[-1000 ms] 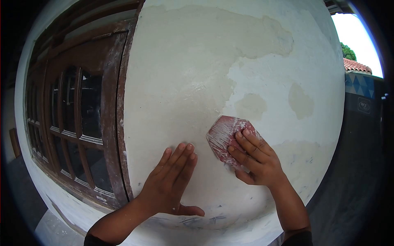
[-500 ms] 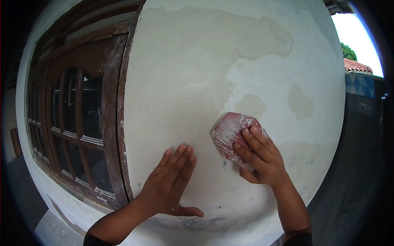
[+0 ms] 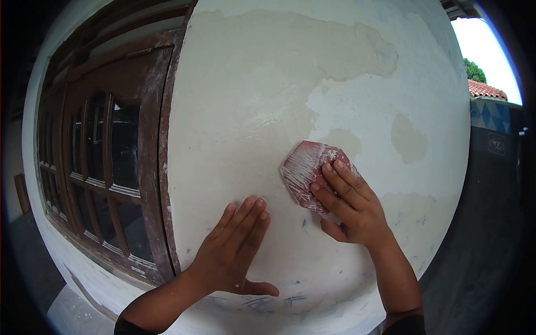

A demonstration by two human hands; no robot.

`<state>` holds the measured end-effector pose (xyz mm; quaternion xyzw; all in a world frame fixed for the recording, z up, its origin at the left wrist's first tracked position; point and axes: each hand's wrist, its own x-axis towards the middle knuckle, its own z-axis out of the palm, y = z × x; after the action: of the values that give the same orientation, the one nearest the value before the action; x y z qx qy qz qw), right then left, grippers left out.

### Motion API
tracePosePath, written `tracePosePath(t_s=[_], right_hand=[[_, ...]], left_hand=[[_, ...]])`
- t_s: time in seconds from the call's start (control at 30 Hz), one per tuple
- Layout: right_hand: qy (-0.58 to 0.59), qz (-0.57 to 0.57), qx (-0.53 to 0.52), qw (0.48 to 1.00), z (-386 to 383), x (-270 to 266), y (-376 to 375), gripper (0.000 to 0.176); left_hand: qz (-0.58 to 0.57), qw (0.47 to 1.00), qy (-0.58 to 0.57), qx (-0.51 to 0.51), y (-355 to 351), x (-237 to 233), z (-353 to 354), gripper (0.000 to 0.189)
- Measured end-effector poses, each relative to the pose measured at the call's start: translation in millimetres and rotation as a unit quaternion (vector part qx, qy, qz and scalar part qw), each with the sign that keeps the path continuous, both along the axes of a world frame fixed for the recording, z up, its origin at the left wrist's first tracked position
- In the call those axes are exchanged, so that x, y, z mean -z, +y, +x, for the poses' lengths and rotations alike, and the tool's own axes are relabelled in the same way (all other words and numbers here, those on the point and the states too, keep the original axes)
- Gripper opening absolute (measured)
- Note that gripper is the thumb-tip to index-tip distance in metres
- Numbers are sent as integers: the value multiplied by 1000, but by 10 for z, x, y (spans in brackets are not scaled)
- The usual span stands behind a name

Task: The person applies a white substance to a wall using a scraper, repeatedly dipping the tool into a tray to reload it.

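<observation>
Left hand [image 3: 231, 254] flat on the wall [image 3: 251, 111], fingers together, thumb out, holding nothing. Up and to its right, right hand [image 3: 349, 209] presses a reddish sandpaper sheet [image 3: 306, 173] against the wall, fingers spread over the sheet's right half. Bare plaster patches [image 3: 407, 137] just beyond the sheet. Brown wooden window frame [image 3: 151, 156] left of both hands; tiled roof [image 3: 484, 89] far right.

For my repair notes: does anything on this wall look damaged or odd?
The wall is patchy: white paint is missing in beige areas above and beside the sandpaper under the right hand. White smears mark the brown window frame beside it.
</observation>
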<state>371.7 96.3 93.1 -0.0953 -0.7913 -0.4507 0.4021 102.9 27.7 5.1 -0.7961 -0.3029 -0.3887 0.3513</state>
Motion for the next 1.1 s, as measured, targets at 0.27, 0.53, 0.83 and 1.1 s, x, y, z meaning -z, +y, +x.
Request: tracePosePath(t_s=[0.27, 0.53, 0.83, 1.1], right_hand=[[15, 0, 3, 1000, 104, 36, 34, 51], [13, -5, 27, 1000, 32, 80, -16, 52], [-22, -25, 10, 999, -153, -7, -23, 49], [-13, -10, 11, 1000, -84, 85, -42, 54]], left_hand=[[1, 1000, -4, 4, -15, 38, -20, 122], [6, 1000, 0, 3, -32, 47, 17, 120], [12, 1000, -2, 5, -38, -42, 26, 120], [16, 1000, -8, 1, -65, -15, -22, 121]])
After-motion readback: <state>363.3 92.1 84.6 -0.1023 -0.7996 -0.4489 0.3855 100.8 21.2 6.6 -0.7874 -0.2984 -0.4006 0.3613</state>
